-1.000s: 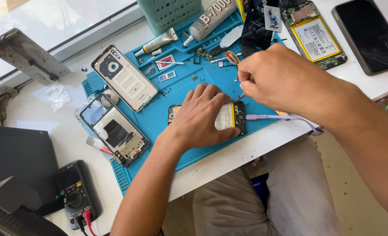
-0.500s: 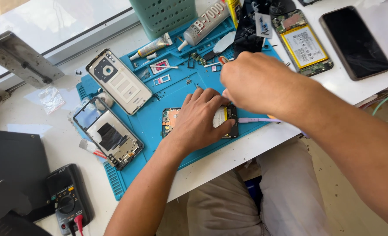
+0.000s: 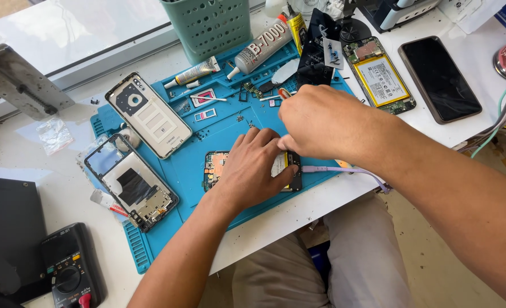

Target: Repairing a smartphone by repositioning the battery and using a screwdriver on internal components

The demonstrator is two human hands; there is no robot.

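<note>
An opened phone (image 3: 214, 166) with its circuit board bared lies on a blue work mat (image 3: 218, 128). My left hand (image 3: 253, 168) lies flat over it and pins it down. My right hand (image 3: 321, 122) is curled just right of the left, fingertips at the phone's right edge; a red-tipped tool (image 3: 284, 93) pokes out above the knuckles. A lilac cable (image 3: 335, 169) runs from the phone's right end across the mat edge. What the right fingers pinch is hidden.
A white phone back cover (image 3: 150, 117) and a phone mid-frame (image 3: 134, 185) lie on the mat's left. Glue tubes (image 3: 261, 47), a green basket (image 3: 210, 23), another opened phone (image 3: 381, 77), a dark phone (image 3: 440, 77) and a multimeter (image 3: 70, 268) surround it.
My right hand has moved down and left, from above the phone to beside my left hand at the phone's right edge. The left hand has stayed on the phone.
</note>
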